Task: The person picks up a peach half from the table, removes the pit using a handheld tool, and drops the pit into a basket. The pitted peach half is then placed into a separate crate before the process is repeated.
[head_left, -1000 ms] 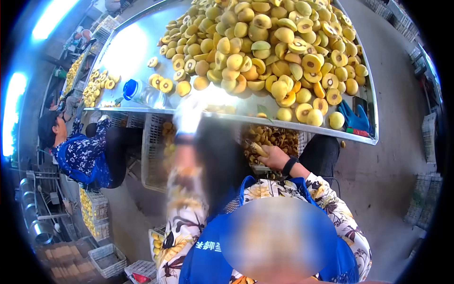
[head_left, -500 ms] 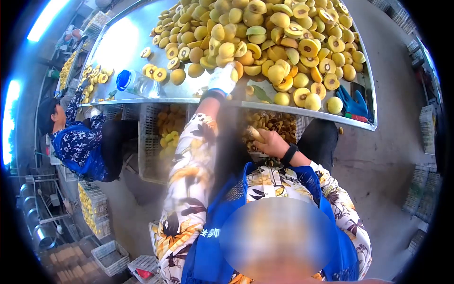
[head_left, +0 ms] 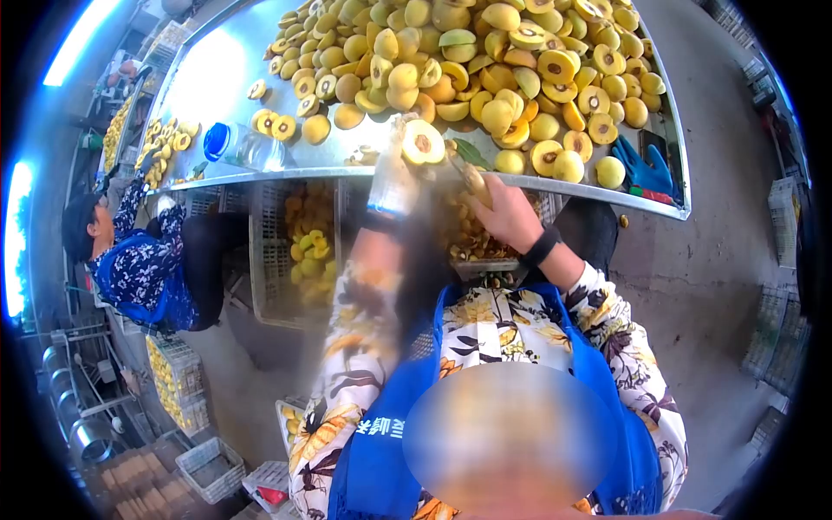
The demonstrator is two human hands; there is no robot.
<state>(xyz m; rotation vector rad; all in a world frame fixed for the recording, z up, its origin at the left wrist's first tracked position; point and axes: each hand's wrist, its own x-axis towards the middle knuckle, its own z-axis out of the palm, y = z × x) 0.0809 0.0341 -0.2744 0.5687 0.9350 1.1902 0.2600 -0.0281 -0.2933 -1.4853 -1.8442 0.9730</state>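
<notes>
My left hand (head_left: 390, 173), in a white glove, is closed on a halved yellow peach (head_left: 424, 142) just over the table's near edge. The cut face is turned up and the brown pit shows in its middle. My bare right hand (head_left: 508, 213) is wrapped round the light handle of a slim pitting tool (head_left: 473, 180). Its tip points at the peach half, very close to it; blur hides whether they touch. Beyond both hands lies a big heap of halved yellow peaches (head_left: 498, 117) on the metal table (head_left: 334, 158).
A blue-capped clear bottle (head_left: 247, 147) lies left on the table; blue gloves (head_left: 643, 169) lie right. Below the edge stand a crate of peach pieces (head_left: 270, 286) and a container of brown pits (head_left: 485, 250). A co-worker (head_left: 147, 251) sits at the left.
My left hand has drawn back from the heap toward me with a peach half in it. My right hand has risen with the tool to meet it.
</notes>
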